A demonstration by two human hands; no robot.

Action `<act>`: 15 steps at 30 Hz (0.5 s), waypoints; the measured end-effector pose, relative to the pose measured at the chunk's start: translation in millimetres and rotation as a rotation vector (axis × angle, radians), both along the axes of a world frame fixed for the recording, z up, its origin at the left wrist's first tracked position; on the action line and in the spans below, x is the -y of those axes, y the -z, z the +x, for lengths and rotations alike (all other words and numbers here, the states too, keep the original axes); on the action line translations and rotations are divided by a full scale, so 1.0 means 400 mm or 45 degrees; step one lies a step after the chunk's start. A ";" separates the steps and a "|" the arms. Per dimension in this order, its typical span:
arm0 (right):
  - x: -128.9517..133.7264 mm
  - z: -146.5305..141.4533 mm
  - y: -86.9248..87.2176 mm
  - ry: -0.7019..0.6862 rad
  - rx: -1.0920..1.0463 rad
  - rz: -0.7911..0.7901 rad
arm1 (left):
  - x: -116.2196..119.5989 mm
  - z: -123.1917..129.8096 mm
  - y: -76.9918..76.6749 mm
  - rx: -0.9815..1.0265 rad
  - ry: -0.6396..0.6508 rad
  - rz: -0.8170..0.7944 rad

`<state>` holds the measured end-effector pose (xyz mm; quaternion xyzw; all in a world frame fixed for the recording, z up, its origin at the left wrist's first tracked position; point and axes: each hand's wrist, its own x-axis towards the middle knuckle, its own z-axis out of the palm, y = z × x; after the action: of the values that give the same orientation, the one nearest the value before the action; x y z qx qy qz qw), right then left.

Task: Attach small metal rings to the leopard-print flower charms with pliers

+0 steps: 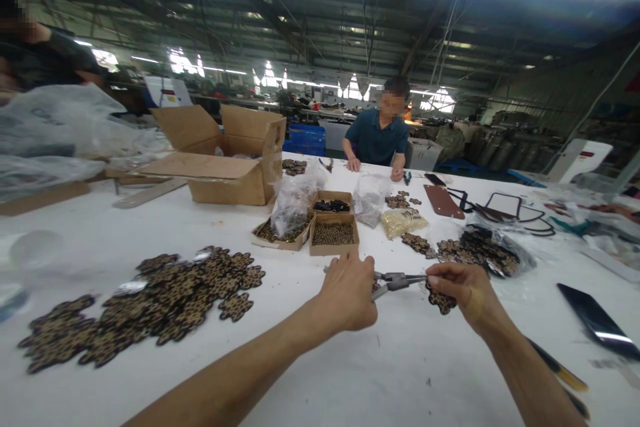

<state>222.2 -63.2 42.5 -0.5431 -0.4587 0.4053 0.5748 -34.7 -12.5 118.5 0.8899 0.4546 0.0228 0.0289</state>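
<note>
- My left hand [350,290] has its fingers closed around one pair of pliers [395,280], the jaws pointing toward my other hand.
- My right hand [463,287] pinches one leopard-print patch [441,300] between thumb and fingers, nearly shut; the patch hangs just above or against the bench [320,373], I can't quite tell which. The plier tips reach my fingertips there.
- One big patch pile [165,300] spreads to my left, too overlapped to count, with one loose patch [236,307] just beside it.
- Three small trays sit ahead of me: one bead tray [334,234], one dark-filled tray [332,204] behind it, and one bagged tray [283,233] to their left, partly under clear plastic.
- One open carton [227,180] stands behind the trays, and one yellowish bag [404,221] lies to their right.
- One large phone [597,320] lies to my right.
- Two people are nearby: one across from me [379,137], one at far left [43,57].
</note>
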 end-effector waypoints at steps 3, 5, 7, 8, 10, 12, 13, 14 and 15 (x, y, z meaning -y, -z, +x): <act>-0.003 -0.009 0.009 -0.029 0.033 -0.043 | 0.010 0.005 -0.002 -0.029 0.067 0.235; -0.005 -0.016 0.016 -0.028 0.048 -0.037 | 0.015 0.007 -0.002 -0.033 0.090 0.326; -0.007 -0.021 0.022 -0.028 0.042 -0.027 | 0.016 0.007 0.000 -0.026 0.094 0.339; -0.007 -0.023 0.025 -0.031 0.036 -0.023 | 0.014 0.006 0.002 -0.029 0.094 0.311; -0.007 -0.024 0.029 -0.040 0.029 -0.026 | 0.010 0.004 0.006 -0.057 0.092 0.227; -0.006 -0.023 0.031 -0.059 0.023 -0.043 | 0.005 0.003 0.008 -0.086 0.097 0.200; -0.006 -0.021 0.031 -0.072 0.022 -0.054 | 0.003 0.002 0.009 -0.092 0.107 0.214; -0.006 -0.019 0.032 -0.086 0.022 -0.065 | 0.000 0.001 0.009 -0.092 0.120 0.230; -0.006 -0.017 0.032 -0.095 0.026 -0.071 | -0.002 0.001 0.009 -0.090 0.128 0.230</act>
<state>215.4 -60.9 29.8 -0.5455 -0.4731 0.4335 0.5391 -34.2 -11.8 114.7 0.9109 0.4061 0.0308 -0.0664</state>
